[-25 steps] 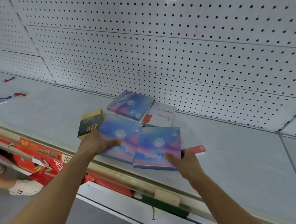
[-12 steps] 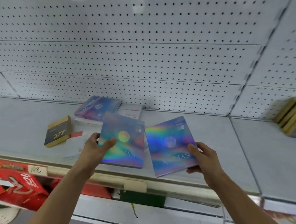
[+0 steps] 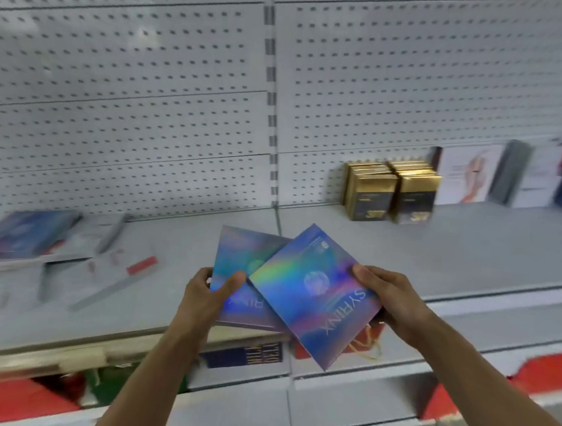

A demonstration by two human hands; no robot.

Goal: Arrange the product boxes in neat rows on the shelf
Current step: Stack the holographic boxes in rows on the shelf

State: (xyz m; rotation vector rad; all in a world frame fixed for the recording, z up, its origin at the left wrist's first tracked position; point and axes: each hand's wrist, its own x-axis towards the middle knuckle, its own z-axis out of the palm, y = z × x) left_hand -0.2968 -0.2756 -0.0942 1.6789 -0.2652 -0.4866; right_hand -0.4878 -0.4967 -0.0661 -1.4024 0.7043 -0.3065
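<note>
While each hand holds one flat iridescent blue box, left hand (image 3: pixel 205 290) and right hand (image 3: pixel 387 295) carry them overlapped, above the grey metal shelf (image 3: pixel 436 257), probably toward the upright gold boxes (image 3: pixel 390 194).

A white pegboard wall (image 3: pixel 131 102) stands behind, with a slotted metal post (image 3: pixel 271 105) in it. Below, blurred red packages (image 3: pixel 10 400) lie on a lower level.
</note>
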